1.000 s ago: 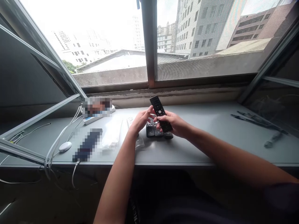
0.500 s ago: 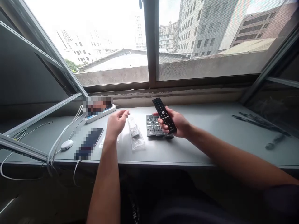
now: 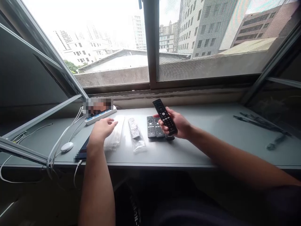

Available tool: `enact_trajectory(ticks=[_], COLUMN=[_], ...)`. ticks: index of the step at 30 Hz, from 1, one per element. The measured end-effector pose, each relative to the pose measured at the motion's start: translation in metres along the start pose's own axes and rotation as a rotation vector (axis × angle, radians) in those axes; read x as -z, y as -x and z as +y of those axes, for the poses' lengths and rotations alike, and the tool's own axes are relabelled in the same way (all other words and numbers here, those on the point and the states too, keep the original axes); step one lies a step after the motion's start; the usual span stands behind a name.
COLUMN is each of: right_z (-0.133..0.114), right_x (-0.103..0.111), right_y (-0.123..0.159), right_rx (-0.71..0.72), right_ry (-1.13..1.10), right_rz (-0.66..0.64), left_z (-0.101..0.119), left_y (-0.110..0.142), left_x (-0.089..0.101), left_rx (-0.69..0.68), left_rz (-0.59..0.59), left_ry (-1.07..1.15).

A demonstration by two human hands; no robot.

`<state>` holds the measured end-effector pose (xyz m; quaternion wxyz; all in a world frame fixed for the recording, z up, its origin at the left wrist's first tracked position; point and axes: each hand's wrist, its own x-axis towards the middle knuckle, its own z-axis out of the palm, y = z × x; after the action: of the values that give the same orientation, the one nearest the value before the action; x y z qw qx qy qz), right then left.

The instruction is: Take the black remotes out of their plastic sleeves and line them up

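My right hand (image 3: 180,122) is wrapped round a black remote control (image 3: 164,114), held tilted with its buttons facing up. Beneath it, several more black remotes (image 3: 151,127) lie side by side on the table, partly hidden by the hand and the held one. My left hand (image 3: 103,127) is over the left edge of some clear plastic bags (image 3: 114,141), its fingers loosely curled and a little apart, with nothing visible in them. Between the two hands lies a remote in a clear bag (image 3: 135,130), its wrapping shiny and crinkled.
A phone (image 3: 82,152), partly pixelated, sits under my left forearm with a cable plugged in. Behind it are a white power strip (image 3: 101,115) and a round white charger (image 3: 67,147). Dark cables (image 3: 256,122) lie at the right. Metal frame bars (image 3: 44,100) slant up on the left.
My left hand has moved left and slightly down, from beside the bagged remote to over the plastic bags, now covering much of the phone. My right hand and its remote have barely moved.
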<state>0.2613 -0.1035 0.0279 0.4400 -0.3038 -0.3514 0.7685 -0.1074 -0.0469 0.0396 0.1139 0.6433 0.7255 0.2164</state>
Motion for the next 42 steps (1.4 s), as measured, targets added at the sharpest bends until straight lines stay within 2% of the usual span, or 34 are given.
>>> enact_trajectory(ticks=[8, 11, 13, 15, 17, 18, 20, 23, 25, 30, 35, 39, 42], right_z=[0.000, 0.003, 0.006, 0.009, 0.012, 0.013, 0.014, 0.013, 0.011, 0.009, 0.008, 0.007, 0.006], right_x=[-0.001, -0.003, -0.005, -0.006, -0.008, -0.008, -0.007, -0.002, 0.001, 0.003, 0.002, 0.004, 0.006], right_y=[0.000, -0.001, -0.001, -0.001, -0.001, -0.001, -0.001, -0.004, -0.006, -0.006, -0.003, -0.004, -0.005], right_rx=[-0.007, 0.017, 0.042, 0.051, 0.034, 0.025, 0.016, 0.032, 0.028, 0.006, 0.028, 0.034, 0.049], right_ry=[-0.003, 0.018, 0.036, 0.059, 0.104, 0.129, 0.168, 0.190, 0.206, 0.268, 0.287, 0.293, 0.299], right_rz=[-0.002, 0.065, 0.097, 0.067, 0.001, -0.027, -0.052, -0.034, -0.029, -0.046, -0.058, -0.039, -0.040], left_z=[0.038, 0.058, 0.075, 0.094, 0.112, 0.120, 0.132, 0.138, 0.134, 0.106, 0.084, 0.086, 0.091], left_y=[0.006, 0.010, 0.014, 0.017, 0.019, 0.018, 0.015, 0.004, -0.006, -0.029, -0.031, -0.027, -0.024], left_x=[-0.015, -0.029, -0.040, -0.050, -0.058, -0.062, -0.070, -0.082, -0.088, -0.098, -0.104, -0.103, -0.101], left_rx=[-0.157, -0.258, -0.293, -0.273, -0.254, -0.244, -0.253, -0.289, -0.264, -0.122, -0.221, -0.279, -0.278], left_rz=[-0.134, -0.110, -0.132, -0.271, -0.498, -0.564, -0.604, -0.531, -0.419, -0.127, -0.057, 0.008, -0.028], left_ry=[0.096, 0.223, 0.427, 0.688, 0.886, 0.955, 1.049, 1.114, 1.158, 1.106, 0.791, 0.544, 0.412])
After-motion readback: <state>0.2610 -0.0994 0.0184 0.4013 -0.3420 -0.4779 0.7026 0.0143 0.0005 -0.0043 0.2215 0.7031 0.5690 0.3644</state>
